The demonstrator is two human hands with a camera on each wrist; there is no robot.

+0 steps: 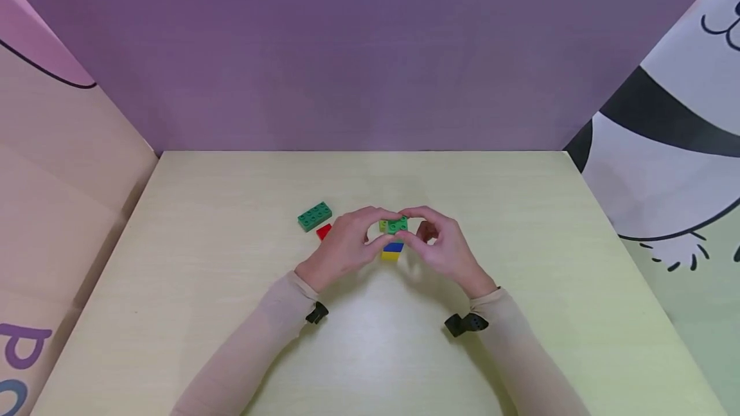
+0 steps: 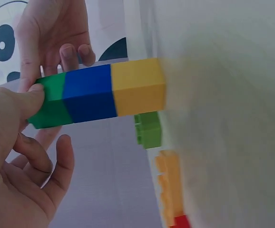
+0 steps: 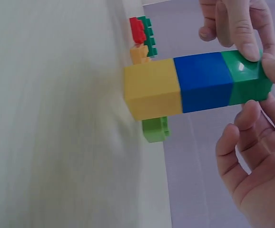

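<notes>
A stack of three bricks stands upright on the table: a yellow brick (image 2: 138, 88) at the bottom, a blue brick (image 3: 204, 80) in the middle and a green brick (image 1: 397, 225) on top. From the left side, my left hand (image 1: 347, 242) pinches the green brick between thumb and index finger. My right hand (image 1: 445, 246) pinches the same brick from the right, thumb in front and index finger behind. The other fingers of both hands stay off the stack. Just behind it sits a light green brick (image 3: 155, 129), mostly hidden in the head view.
Left of the stack lie a long dark green brick (image 1: 315, 216) and a red brick (image 1: 324, 231), the red one partly covered by my left hand. An orange brick (image 2: 171, 187) lies near the red one. The table (image 1: 231, 172) meets a purple wall (image 1: 370, 82) at the back.
</notes>
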